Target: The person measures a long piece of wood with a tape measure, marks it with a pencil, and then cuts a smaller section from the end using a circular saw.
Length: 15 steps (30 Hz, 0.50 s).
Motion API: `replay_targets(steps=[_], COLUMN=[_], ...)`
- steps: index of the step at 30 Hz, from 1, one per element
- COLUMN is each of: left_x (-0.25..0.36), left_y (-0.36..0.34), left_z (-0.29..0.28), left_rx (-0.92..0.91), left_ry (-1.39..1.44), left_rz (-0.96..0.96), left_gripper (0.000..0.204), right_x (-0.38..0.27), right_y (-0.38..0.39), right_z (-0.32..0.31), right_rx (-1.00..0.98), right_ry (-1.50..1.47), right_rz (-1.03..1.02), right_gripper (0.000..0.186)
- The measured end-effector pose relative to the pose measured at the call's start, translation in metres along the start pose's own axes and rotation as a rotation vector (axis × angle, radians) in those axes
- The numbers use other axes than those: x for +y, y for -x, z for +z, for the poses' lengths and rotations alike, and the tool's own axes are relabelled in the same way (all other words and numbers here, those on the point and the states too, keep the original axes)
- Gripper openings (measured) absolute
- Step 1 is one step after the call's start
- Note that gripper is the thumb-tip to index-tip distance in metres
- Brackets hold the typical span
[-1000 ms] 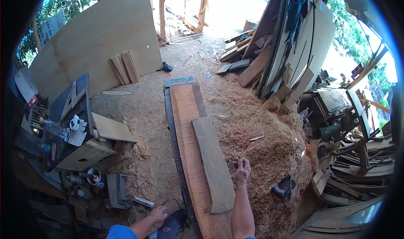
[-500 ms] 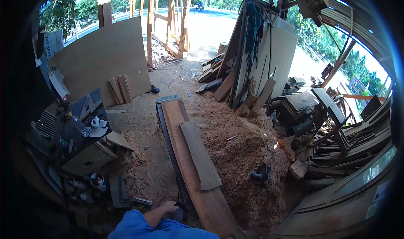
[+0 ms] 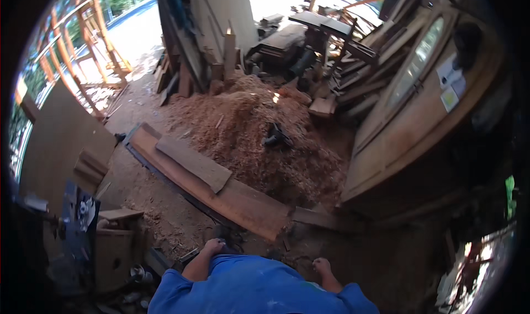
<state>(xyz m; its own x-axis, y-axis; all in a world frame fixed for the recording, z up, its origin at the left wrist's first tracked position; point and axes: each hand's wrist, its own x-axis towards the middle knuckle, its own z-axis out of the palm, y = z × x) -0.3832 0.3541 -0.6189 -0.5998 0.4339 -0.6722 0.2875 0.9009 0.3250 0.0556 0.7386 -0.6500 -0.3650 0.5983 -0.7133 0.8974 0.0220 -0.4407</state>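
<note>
My left hand (image 3: 213,246) is low in front of my blue shirt, close to the near side of a long wooden plank (image 3: 243,203). Its fingers are small and partly hidden against dark shapes, so what they hold, if anything, does not show. To the right, my right hand (image 3: 321,266) hangs beside my body with its fingers curled in; nothing sticks out of it. The plank lies slantwise over a dark-edged support, and a shorter brown board (image 3: 194,164) rests on top of it. Neither hand touches the boards.
A large heap of wood shavings (image 3: 243,132) lies beyond the plank, with a dark power tool (image 3: 277,137) on it. A wooden door (image 3: 403,120) with a glass pane leans at right. Scrap lumber (image 3: 364,76) fills the back right; a plywood sheet (image 3: 61,132) stands at left.
My view has swung to the right, so the plank and shavings appear farther left. My right hand has come into view. The boards lie as before.
</note>
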Motion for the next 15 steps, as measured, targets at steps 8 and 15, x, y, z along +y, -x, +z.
replay_targets(steps=[8, 15], left_x=[0.009, 0.057], left_y=[-0.088, -0.166], left_z=[-0.039, -0.127], left_rx=[-0.347, -0.425], left_ry=[-0.313, -0.59], left_rz=[0.456, 0.641], left_gripper=[0.05, 0.05], right_x=[-0.07, -0.058], right_y=[0.041, 0.195], right_z=[0.065, 0.185], right_rx=[0.535, 0.706], right_ry=[-0.254, -0.41], right_rz=[0.006, 0.389], right_gripper=[0.022, 0.022])
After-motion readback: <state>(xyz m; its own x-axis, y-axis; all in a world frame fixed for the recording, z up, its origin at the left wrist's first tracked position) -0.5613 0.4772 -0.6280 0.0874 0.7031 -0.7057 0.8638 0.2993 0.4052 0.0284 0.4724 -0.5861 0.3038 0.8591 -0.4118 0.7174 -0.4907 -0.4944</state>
